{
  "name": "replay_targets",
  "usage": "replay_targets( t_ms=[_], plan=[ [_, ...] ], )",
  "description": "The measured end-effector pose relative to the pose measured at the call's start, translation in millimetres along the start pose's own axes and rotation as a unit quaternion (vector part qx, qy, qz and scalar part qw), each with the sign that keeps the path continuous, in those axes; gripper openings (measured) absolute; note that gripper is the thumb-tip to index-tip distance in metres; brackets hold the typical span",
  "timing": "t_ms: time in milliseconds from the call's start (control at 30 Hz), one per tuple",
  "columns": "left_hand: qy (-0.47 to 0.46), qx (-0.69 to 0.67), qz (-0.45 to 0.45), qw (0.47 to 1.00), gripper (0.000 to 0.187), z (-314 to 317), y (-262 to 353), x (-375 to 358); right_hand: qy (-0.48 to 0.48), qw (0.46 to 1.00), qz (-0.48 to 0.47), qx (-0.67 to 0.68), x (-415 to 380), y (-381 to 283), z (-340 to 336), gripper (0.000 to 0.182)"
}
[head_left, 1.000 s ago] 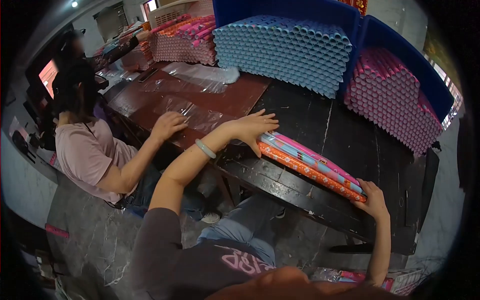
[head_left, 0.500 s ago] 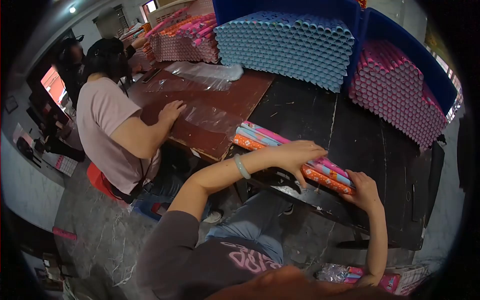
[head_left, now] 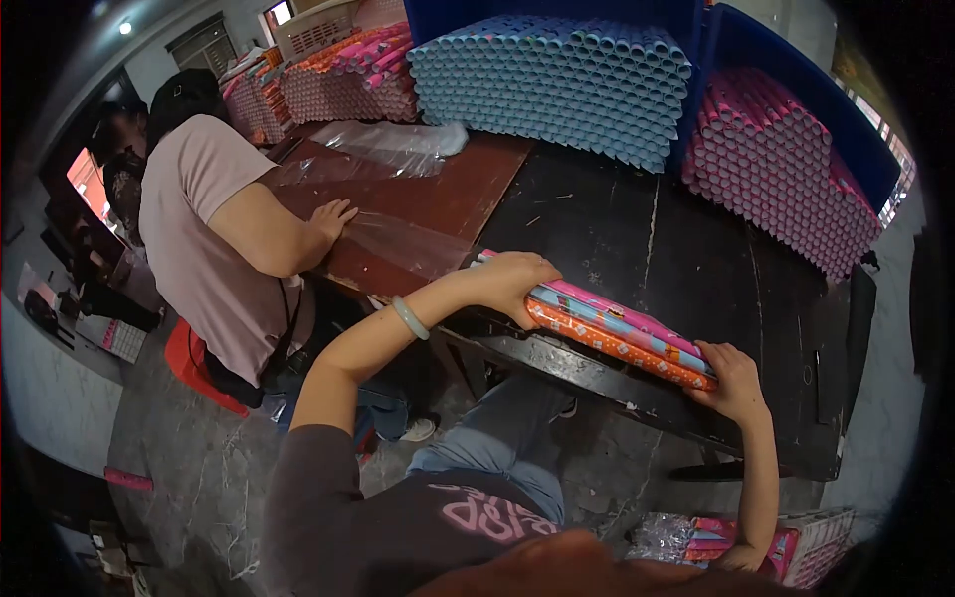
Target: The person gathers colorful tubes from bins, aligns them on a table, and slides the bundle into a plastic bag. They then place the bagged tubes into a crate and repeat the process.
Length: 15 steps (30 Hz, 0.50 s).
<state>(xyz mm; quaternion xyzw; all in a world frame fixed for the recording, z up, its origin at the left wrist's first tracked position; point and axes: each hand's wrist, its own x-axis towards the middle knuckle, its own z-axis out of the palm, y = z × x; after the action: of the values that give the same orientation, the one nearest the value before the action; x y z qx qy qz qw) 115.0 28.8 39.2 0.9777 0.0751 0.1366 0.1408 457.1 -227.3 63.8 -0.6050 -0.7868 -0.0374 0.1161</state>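
Left hand [head_left: 512, 282] and right hand [head_left: 731, 376] grip opposite ends of the patterned paper rolls [head_left: 617, 333]: orange, blue, pink; beyond, blue bins [head_left: 856, 149] hold stacked rolls

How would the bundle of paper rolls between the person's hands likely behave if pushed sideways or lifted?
The paper rolls are round tubes, so loose ones would probably roll. They look long and thin, likely light. The left hand and right hand press on opposite ends, suggesting the bundle could scatter.

Grey sleeves, jeans, pale green bangle [head_left: 409, 317] on left wrist.
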Motion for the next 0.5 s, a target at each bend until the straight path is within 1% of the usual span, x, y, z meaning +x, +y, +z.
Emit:
replay_targets(
  t_ms=[33,67,133,167,200,267,300,333,400,467,500],
  plan=[
    [-0.006,0.001,0.006,1.000,0.072,3.9,3.2,2.9,0.007,1.000,-0.001,-0.005,-0.4,-2.1,-0.5,0.070],
    [-0.016,-0.006,-0.008,1.000,0.070,2.2,15.6,7.8,0.006,1.000,-0.008,-0.004,0.9,-2.9,-0.2,0.070],
    [0.040,0.004,0.031,0.999,0.062,17.1,19.5,17.7,0.008,1.000,-0.003,-0.012,0.5,-4.9,2.0,0.070],
    [0.059,-0.003,0.043,0.997,0.056,21.6,23.2,24.0,0.006,1.000,-0.006,-0.011,2.9,-8.3,3.3,0.070],
    [0.061,-0.002,0.042,0.997,0.056,24.8,26.2,30.1,0.009,1.000,-0.004,-0.008,7.0,-13.4,5.3,0.070],
    [0.023,0.010,0.018,1.000,0.051,31.2,33.8,41.5,0.011,1.000,-0.004,-0.006,14.9,-21.3,10.0,0.069],
    [0.037,0.014,0.026,0.999,0.049,34.7,38.0,46.8,0.026,1.000,-0.011,-0.006,19.9,-24.0,14.9,0.068],
    [0.037,0.014,0.024,0.999,0.049,38.2,42.2,51.6,0.041,0.999,-0.017,-0.005,24.9,-27.3,19.5,0.067],
    [0.004,0.015,0.017,1.000,0.053,39.2,56.4,60.8,0.052,0.998,-0.019,0.013,37.6,-37.5,26.3,0.066],
    [0.013,0.010,0.012,1.000,0.054,49.1,63.4,69.8,0.062,0.997,-0.020,0.035,47.5,-45.9,32.7,0.066],
    [0.005,-0.006,0.013,1.000,0.060,54.2,66.5,75.3,0.073,0.997,-0.013,0.039,51.9,-48.5,35.9,0.066]
  ],
)
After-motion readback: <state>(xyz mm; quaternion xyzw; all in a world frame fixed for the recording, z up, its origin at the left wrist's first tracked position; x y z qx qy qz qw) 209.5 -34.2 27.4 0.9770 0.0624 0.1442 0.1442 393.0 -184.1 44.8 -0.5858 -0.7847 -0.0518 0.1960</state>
